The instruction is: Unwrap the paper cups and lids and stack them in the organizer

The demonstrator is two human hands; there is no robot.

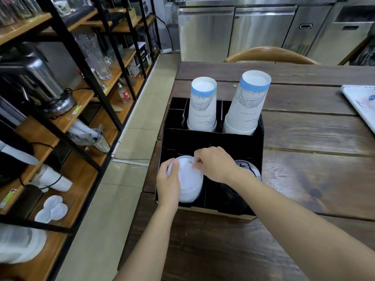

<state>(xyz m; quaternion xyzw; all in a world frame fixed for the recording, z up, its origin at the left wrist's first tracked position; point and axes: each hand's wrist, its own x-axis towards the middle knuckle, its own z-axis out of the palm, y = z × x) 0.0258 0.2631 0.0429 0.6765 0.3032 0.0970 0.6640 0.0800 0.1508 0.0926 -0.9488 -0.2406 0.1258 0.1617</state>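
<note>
I get bright, even indoor light, soft and diffuse, with only faint shadows on the wooden table. Dull sheen on the steel fridges. Fisheye bends the shelf posts at left. Black organizer interior reads crushed dark. Far corners look soft.
</note>
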